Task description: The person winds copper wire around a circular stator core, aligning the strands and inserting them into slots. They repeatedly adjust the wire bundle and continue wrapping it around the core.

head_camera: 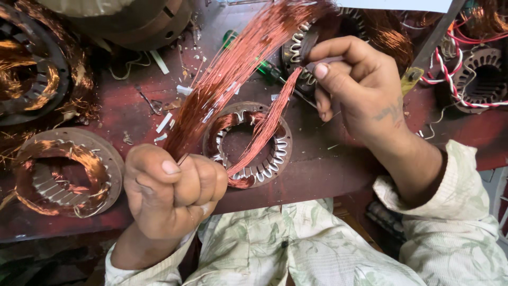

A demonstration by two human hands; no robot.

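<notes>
— What colour is that wire bundle (233, 69)?
— Bright copper-orange, same as the coils in the stator ring (247, 144), which shows white slot liners.
— And the bench (317, 169)?
— Dark red, flecked white. Far right, twisted red-and-white leads (450, 79). The near sleeve (455, 212) is cream with a pale green leaf print.
</notes>
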